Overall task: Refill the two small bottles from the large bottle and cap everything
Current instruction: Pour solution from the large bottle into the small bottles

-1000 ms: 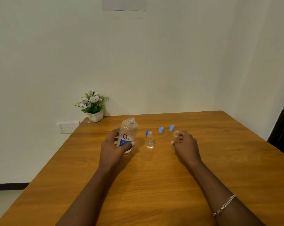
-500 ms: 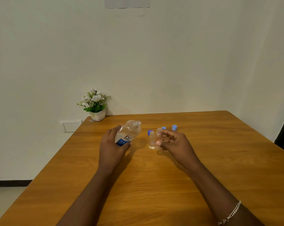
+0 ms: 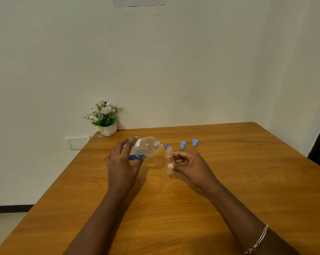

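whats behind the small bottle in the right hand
A dark blue cap peeks out behind the small bottle's neck; the bottle covers the rest of it.

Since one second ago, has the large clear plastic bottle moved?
Yes. The large clear plastic bottle, held by the left hand, has tipped from upright to nearly level; its open neck swung right, away from the white flower pot.

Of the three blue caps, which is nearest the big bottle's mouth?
The darker cap, leftmost, partly hidden behind the small bottle that the right hand holds. The two lighter caps stand further right, in plain view.
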